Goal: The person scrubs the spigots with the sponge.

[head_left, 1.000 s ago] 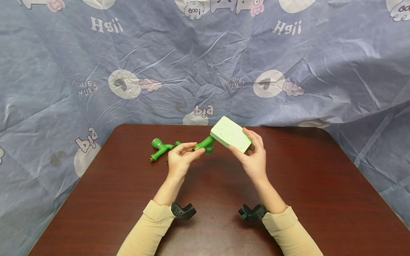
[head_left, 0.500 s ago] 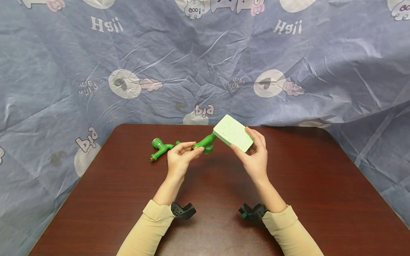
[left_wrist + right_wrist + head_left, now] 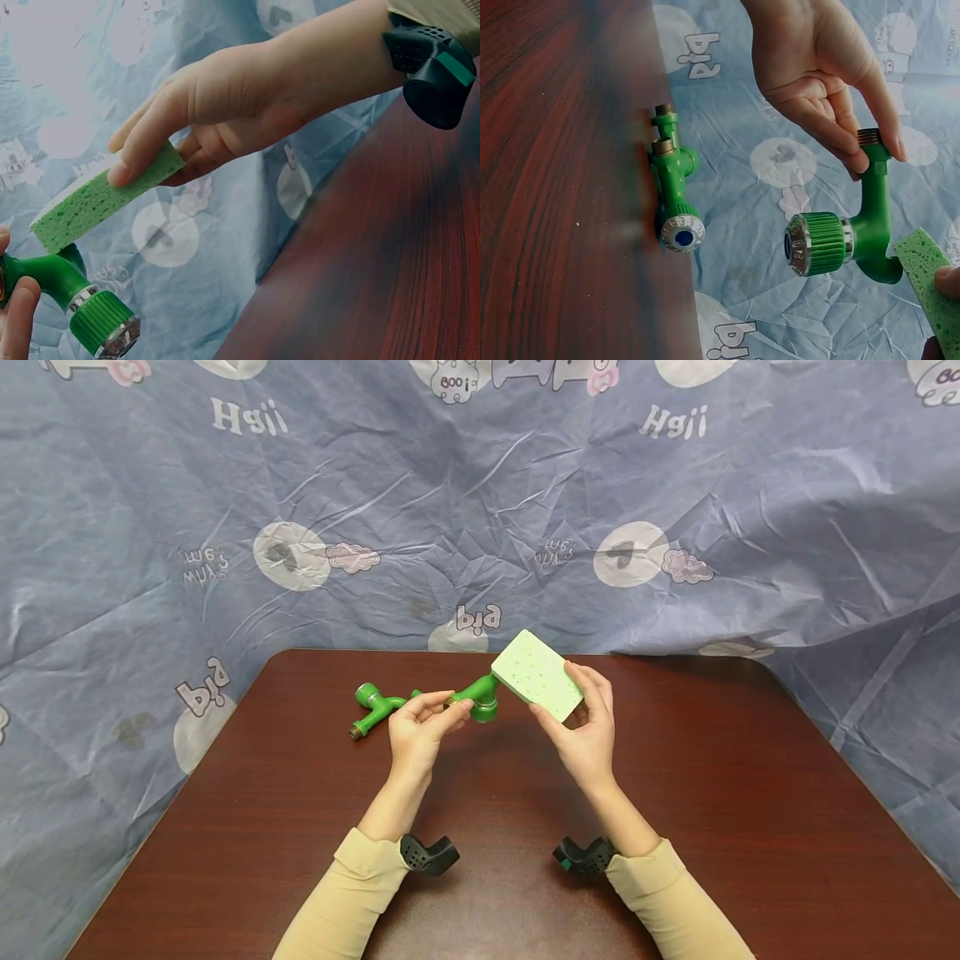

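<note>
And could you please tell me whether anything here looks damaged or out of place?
Only the blue cloth behind the table looks odd: it is creased, and some printed lettering appears flipped. I see no clear damage on the held faucet or sponge.

- Three green, brass-threaded taps (image 3: 868, 231), apparently; one is mostly hidden
- One pale-green, porous, rectangular sponge (image 3: 537, 675)
- Two bare hands: left hand (image 3: 418, 737), right hand (image 3: 587, 739)
- Two black, perforated wrist devices (image 3: 424, 856)
- Two cream sleeves (image 3: 341, 893)
- One reddish-brown, wood-grained table (image 3: 690, 777)
- One blue, printed cloth (image 3: 450, 477)

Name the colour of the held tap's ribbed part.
The ribbed part is green, clearest from the right wrist.
</note>
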Tool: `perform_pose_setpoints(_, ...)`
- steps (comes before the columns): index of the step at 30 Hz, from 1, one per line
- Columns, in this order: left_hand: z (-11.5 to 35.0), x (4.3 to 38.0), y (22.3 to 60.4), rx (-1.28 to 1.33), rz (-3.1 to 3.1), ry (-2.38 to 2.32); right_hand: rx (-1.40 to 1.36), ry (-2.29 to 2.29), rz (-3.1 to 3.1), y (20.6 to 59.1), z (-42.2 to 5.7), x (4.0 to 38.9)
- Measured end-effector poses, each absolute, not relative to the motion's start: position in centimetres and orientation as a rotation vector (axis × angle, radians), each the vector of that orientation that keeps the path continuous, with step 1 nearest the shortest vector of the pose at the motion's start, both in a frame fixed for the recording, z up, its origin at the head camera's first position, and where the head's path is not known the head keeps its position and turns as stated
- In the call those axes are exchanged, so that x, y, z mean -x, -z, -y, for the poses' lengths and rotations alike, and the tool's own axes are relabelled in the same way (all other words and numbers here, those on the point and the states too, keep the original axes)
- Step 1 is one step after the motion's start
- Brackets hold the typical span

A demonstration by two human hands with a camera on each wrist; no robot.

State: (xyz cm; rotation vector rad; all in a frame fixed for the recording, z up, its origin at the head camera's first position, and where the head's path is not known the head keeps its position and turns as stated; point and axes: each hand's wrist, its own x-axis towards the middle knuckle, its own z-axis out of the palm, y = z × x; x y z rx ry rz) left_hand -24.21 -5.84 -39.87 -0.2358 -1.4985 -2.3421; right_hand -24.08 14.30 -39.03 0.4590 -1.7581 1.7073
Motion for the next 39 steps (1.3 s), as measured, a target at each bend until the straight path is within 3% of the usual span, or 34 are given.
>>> perform_pose_setpoints(23, 5.8, 24.2, 39.5, 0.082, 1.465, 2.368, -0.515, -1.405, 1.81, 37.3, -13.0, 22.2)
perform_pose_setpoints(31, 6.8, 28.1, 44.9, 0.212, 1.415, 2.351, -0.461, -1.541, 1.812, 36.9, -13.8, 22.4)
perform_pose_setpoints(34, 6.5, 27.9, 44.6, 0.203, 1.429, 2.351, -0.467, -1.618, 1.811, 37.2, -14.0, 22.7)
perform_pose_setpoints(39, 6.0, 24.6, 40.2, 0.111, 1.443, 2.384, -0.432, -1.639, 1.866, 37.7, -14.0, 23.0)
